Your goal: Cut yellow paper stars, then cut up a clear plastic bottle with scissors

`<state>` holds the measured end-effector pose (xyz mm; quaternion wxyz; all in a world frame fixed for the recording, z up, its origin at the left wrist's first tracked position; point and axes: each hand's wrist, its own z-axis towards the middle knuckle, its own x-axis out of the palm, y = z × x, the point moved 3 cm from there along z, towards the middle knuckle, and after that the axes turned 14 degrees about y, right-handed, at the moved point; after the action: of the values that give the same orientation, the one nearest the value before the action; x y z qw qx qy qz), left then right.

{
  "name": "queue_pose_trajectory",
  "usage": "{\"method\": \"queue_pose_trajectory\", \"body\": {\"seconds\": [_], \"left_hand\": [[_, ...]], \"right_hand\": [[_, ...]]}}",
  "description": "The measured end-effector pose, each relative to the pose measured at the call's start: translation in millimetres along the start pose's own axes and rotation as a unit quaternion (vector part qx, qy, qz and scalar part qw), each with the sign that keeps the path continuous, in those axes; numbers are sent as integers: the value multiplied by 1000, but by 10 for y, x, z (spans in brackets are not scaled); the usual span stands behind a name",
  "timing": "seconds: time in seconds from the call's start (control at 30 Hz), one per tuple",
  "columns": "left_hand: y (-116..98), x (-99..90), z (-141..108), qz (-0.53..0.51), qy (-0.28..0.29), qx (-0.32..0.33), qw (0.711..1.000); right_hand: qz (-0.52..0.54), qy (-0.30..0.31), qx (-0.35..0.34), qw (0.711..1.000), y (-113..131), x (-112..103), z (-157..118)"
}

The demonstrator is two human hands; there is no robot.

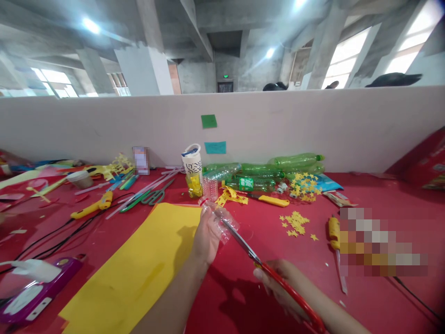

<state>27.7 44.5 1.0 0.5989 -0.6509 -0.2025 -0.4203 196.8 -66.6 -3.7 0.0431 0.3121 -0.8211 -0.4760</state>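
My left hand (208,234) is closed around a cut piece of clear plastic bottle (225,225), its neck end pointing up and away from me. In my right hand (283,283) is a pair of scissors (259,260) with red handles and long metal blades. The blades reach up to the left and meet the clear plastic; whether they are cutting into it I cannot tell. A large yellow sheet (139,264) lies flat under and left of my left forearm. Just beyond my hands stands a ribbed clear plastic piece (210,188).
Green plastic bottles (259,174) lie along the white partition (139,125). Small yellow stars (295,222) and a yellow box cutter (274,200) are at centre right. Glue guns lie on both sides, one yellow (92,206) at left. A purple power strip (38,290) sits front left.
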Motion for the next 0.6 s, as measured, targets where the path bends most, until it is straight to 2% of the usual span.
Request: {"method": "queue_pose_trajectory", "body": {"seconds": [0.23,0.6], "left_hand": [[84,69,-26,5,47,25,999],[116,20,-30,5,38,21,999]], "right_hand": [[12,-4,-39,999,32,12,-14],[-7,-31,-8,999,-109,4,69]]}}
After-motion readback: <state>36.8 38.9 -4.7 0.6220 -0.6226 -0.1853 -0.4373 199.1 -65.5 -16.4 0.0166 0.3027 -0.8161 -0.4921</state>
